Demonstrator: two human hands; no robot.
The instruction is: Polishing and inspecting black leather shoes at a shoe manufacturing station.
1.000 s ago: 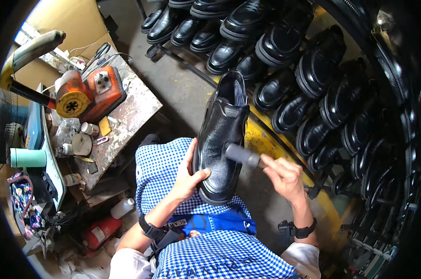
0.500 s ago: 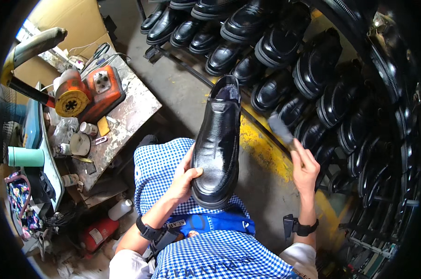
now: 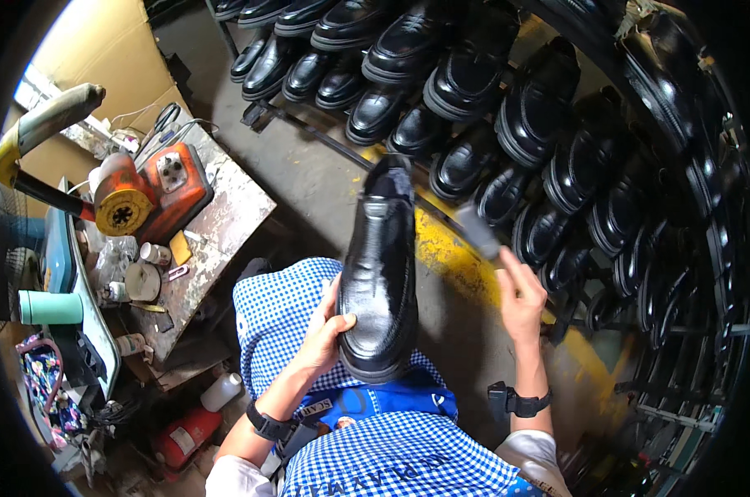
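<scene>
A glossy black leather slip-on shoe (image 3: 378, 290) is held over my lap, its toe toward me and its opening pointing away. My left hand (image 3: 324, 331) grips it by the left side near the toe, thumb on the upper and the other fingers out of sight behind it. To the right of the shoe and apart from it, my right hand (image 3: 521, 298) pinches one end of a small grey oblong pad (image 3: 478, 232). Motion smears the pad, so its exact kind is unclear.
Racks of black shoes (image 3: 466, 161) fill the far and right side. On the left, a worn workbench (image 3: 230, 195) carries an orange machine (image 3: 176, 178), small jars and a yellow block (image 3: 180, 248). A mint-green cylinder (image 3: 50, 307), white bottle (image 3: 222, 392) and red container (image 3: 186, 437) are nearby.
My right hand and the grey pad have moved a little left, closer to the shoe. The shoe sits slightly lower in the picture, and the surroundings have shifted left with the head.
</scene>
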